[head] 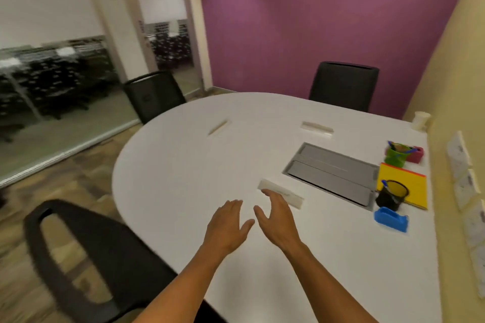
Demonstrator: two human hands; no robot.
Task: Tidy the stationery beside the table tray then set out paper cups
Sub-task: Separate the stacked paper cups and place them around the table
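two bare hands hover over the near part of the white table (183, 165), holding nothing.

left hand (228, 223) and right hand (278, 220) are close together, fingers spread wide and relaxed. stationery sits at the right edge by the grey table tray (333, 173): black pen cup (393, 195) on a yellow pad (412, 186), blue tape dispenser (391, 218) nearer, green cup (396, 155) farther. what looks like a paper cup stack (420, 120) stands at the far right corner.
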